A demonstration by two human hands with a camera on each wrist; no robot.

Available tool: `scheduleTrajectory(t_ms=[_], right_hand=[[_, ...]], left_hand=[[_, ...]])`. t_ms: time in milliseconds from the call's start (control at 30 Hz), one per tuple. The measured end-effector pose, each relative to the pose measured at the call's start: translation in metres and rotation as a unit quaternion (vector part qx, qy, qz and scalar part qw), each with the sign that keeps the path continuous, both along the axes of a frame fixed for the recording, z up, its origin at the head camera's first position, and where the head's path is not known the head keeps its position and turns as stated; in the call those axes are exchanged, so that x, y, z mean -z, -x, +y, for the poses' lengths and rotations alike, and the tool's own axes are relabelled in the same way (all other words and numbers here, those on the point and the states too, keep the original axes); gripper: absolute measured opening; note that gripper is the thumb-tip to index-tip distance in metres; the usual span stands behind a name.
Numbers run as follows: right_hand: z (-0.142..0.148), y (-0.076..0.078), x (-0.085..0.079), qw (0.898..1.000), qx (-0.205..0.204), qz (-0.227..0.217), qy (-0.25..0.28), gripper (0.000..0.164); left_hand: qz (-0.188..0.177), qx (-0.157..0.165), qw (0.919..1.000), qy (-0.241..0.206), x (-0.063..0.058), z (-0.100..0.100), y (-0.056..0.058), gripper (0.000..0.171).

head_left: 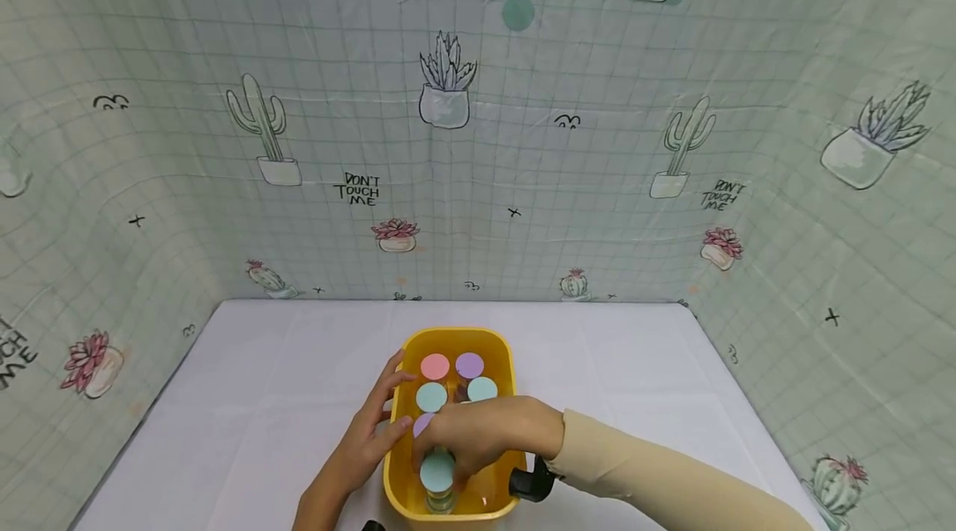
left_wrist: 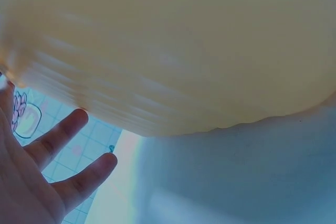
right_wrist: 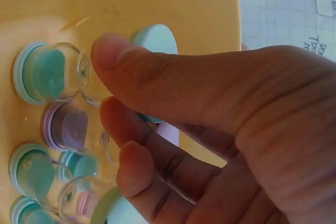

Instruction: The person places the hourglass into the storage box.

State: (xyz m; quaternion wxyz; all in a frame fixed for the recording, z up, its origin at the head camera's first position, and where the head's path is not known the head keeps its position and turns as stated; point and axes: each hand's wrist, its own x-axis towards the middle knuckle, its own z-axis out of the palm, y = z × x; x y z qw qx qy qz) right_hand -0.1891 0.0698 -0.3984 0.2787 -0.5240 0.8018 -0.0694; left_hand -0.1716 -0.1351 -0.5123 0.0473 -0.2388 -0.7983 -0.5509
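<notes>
A yellow plastic basin holds several small clear jars with pastel lids. My right hand reaches down into its near part, thumb and fingers pinching a mint-lidded jar. In the right wrist view the thumb and fingertips close around the glass below the mint lid; the hand hides much of that jar. At the basin's left side my left hand rests against the rim, fingers extended, thumb tip lying over the edge. The left wrist view shows two of its fingers spread beside the basin's outer wall.
Toward the back of the basin stand jars with a pink lid, a purple lid and mint lids. Another purple lid is partly covered by the right hand. A white tabletop meets cactus-printed cloth behind and at both sides.
</notes>
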Motion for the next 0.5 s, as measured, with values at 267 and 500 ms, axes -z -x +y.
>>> scheduleTrajectory(t_ms=[267,500], right_hand=[[-0.007,-0.001,0.002,1.000,-0.016,0.020,-0.007,0.040],[-0.011,-0.008,0.004,0.999,-0.002,0.023,-0.031,0.043]], left_hand=[[0.013,0.004,0.9999,-0.003,-0.001,0.001,0.002,0.045],[-0.009,-0.005,1.0000,-0.001,0.000,0.002,-0.004,0.044]])
